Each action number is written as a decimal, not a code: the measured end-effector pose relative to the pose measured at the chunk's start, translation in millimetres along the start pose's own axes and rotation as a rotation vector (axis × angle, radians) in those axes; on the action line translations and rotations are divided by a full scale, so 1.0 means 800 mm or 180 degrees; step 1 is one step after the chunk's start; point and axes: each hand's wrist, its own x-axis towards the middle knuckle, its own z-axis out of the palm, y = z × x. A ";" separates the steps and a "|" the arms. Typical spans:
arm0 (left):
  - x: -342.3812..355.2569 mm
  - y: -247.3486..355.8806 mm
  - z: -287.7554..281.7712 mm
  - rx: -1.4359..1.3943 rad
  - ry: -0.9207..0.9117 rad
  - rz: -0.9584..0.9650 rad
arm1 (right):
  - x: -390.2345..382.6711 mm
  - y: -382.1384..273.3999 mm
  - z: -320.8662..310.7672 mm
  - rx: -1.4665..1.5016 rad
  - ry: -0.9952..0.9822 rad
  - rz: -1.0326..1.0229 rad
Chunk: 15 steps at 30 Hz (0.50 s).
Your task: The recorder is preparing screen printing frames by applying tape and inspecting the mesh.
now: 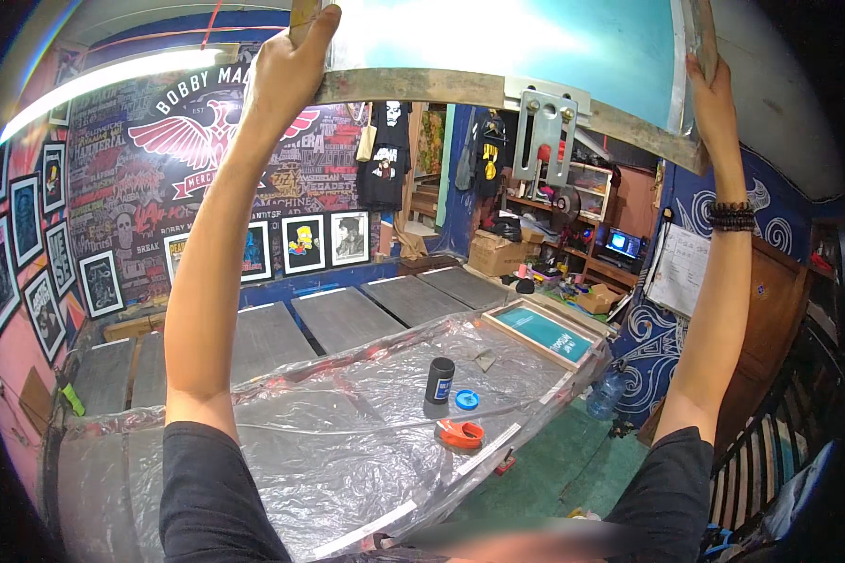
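Both my arms are raised, lifting a screen printing frame (422, 86) with a pale teal mesh and worn wooden edges. My left hand (294, 68) grips its left side, fingers wrapped round the wood. On the opposite side my right hand (714, 105) is closed round the edge, a beaded bracelet (730, 217) at that wrist. A slotted metal bracket (543, 131) is fixed to the frame's lower bar. The frame's top runs out of view. Below, on the plastic-covered table (347, 479), stand a black bottle (439, 380), a blue lid (467, 401) and an orange-red object (460, 434).
A second teal screen printing frame (546, 333) lies at the table's far right corner. Grey flat boards (343, 319) line the far side. Shelves (582, 230) with boxes and a laptop (620, 246) stand behind. A water jug (606, 394) is on the green floor.
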 end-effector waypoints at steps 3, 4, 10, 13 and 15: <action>-0.013 0.009 0.004 -0.0091 0.0026 0.0096 | -0.010 0.005 -0.005 0.0021 0.0068 -0.0158; -0.016 0.011 0.003 -0.0066 -0.0042 -0.0004 | -0.014 0.006 -0.005 0.0011 0.0087 -0.0139; -0.014 0.008 0.012 -0.0095 0.0127 0.0190 | -0.014 0.015 -0.004 0.0032 0.0053 0.0001; -0.008 0.019 0.006 -0.0436 0.0207 0.0385 | -0.006 0.007 -0.001 0.0020 -0.0016 0.0079; -0.006 0.030 0.001 -0.0364 0.0126 0.0186 | 0.003 0.007 0.001 -0.0002 -0.0073 0.0119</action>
